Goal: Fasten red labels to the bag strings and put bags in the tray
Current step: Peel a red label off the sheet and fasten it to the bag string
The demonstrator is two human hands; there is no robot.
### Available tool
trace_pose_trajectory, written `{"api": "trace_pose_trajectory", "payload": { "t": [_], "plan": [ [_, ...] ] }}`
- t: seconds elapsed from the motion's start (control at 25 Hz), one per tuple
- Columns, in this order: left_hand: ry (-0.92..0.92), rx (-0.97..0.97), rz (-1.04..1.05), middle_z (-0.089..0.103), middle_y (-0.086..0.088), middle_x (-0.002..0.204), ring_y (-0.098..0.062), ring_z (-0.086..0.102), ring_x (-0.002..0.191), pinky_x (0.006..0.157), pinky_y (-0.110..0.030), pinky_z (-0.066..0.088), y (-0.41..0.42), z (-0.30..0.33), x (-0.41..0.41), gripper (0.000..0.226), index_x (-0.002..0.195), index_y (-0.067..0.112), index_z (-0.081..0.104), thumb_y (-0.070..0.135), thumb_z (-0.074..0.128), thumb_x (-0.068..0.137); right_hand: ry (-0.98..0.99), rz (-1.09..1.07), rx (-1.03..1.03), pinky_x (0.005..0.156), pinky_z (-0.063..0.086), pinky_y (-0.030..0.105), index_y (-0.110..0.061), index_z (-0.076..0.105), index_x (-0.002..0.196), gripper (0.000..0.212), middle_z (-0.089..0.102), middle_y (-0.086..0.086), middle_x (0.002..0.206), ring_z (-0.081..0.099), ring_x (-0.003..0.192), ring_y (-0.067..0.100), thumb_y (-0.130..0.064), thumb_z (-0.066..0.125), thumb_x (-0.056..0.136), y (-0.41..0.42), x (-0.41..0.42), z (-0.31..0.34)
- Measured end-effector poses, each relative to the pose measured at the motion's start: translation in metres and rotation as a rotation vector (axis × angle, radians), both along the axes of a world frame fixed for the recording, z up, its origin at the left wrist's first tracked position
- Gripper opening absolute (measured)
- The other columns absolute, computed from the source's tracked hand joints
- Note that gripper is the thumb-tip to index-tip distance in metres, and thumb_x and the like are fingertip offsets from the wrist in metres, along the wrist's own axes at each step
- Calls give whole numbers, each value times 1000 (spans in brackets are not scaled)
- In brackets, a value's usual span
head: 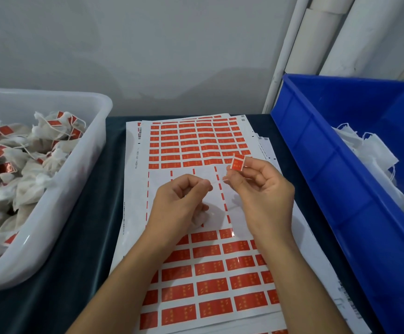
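Right hand point(262, 186) pinches a glossy red label point(238, 163); left hand point(181, 201) pinches thin white string point(217, 181).

Dark teal cloth-covered counter point(94, 225). On it, left: translucent white tray point(58, 201) w/ labelled bags. Centre: stack of red label sheets point(196, 261), top sheet partly peeled mid-way. Right: blue bin point(328, 165) w/ unlabelled white bags, touching the sheets' edge.

Two hands point(181, 201), two bins point(316, 141), perhaps.
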State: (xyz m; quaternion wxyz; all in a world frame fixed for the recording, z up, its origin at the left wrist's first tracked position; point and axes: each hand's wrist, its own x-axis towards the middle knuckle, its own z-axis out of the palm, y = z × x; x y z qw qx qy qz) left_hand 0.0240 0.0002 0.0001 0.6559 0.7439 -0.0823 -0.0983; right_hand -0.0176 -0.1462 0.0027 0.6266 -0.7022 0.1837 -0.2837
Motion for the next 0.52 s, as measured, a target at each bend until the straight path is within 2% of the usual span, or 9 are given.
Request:
{"api": "trace_pose_trajectory", "payload": {
  "t": [0.08,0.2,0.36,0.52],
  "plan": [
    [39,-28,13,67,7,63,-14,69,64,70,-26,64,1,0,1,19,89,22,75,33,64,101,-8,-99,83,60,61,21,-36,72,103,16,77,-22,94,76,77,4,-43,77,89,-2,-2,4],
    [68,-57,15,64,3,62,-11,66,59,75,-32,66,1,0,2,19,91,22,75,31,64,102,-8,-139,101,51,54,16,-34,74,95,11,77,-16,86,74,65,7,-45,71,94,-5,-7,10],
    [51,-75,3,61,1,62,-10,61,57,72,-26,64,1,-1,2,20,91,20,75,28,61,103,44,97,255,54,52,19,-32,78,94,8,78,-2,88,63,54,10,-37,71,94,3,-10,14],
    [16,-69,-4,63,4,63,-8,63,60,69,-20,59,0,-1,1,22,92,20,76,29,59,103,137,247,242,55,54,23,-33,78,95,9,77,0,86,62,56,11,-34,70,95,11,-10,10]
  ]
}}
